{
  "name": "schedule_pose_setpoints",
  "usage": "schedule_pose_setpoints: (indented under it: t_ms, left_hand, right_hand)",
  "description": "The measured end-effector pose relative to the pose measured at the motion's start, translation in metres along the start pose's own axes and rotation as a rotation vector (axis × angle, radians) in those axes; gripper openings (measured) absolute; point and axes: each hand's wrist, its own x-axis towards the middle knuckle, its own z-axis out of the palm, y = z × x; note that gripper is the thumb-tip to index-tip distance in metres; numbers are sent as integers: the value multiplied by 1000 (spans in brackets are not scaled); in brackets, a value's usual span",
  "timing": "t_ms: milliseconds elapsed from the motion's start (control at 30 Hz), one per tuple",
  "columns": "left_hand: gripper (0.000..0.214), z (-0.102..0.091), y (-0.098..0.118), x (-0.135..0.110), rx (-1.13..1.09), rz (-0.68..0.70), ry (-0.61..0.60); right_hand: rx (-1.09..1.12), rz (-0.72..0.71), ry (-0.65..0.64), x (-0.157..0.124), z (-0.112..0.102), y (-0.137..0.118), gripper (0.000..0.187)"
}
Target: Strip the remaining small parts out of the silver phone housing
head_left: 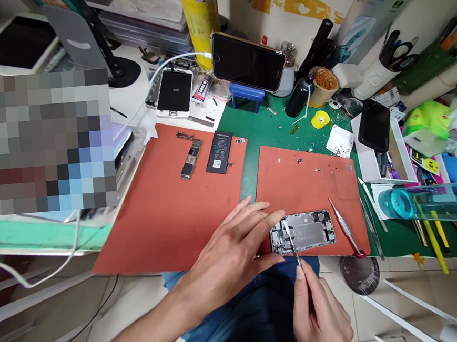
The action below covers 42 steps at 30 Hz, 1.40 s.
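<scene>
An opened phone housing [308, 230], its inside bare and grey, lies on the right orange mat near the front edge. My left hand [234, 247] grips its left end, fingertips at the top edge and thumb at the bottom corner. In my right hand [318, 309], pinched between thumb and fingers, is a thin metal pry tool [293, 245]. Its flat tip rests inside the left part of the housing. On the left mat lie a loose logic board [191, 155] and a black phone battery [219, 151]. A screwdriver [346, 227] with a red end lies right of the housing.
Tweezers [371, 228] lie beside the right orange mat [292, 182], which carries tiny screws. A phone [248, 61] stands on a blue stand [246, 93] at the back. A clear blue bottle [432, 201], a white parts box [386, 164] and a yellow cap [320, 119] are to the right.
</scene>
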Motion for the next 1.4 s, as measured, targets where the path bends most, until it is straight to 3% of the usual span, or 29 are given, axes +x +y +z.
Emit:
schedule_pose_setpoints:
  t_ms: [900, 1200, 1400]
  left_hand:
    - [70, 0, -2, -4, 39, -7, -53]
    - [70, 2, -2, -5, 4, 10, -20]
    - [71, 2, -3, -5, -40, -11, -6]
  right_hand:
    - [29, 60, 46, -2, -9, 9, 20]
    - [228, 133, -164, 23, -42, 44, 13]
    - [334, 225, -303, 38, -51, 61, 14]
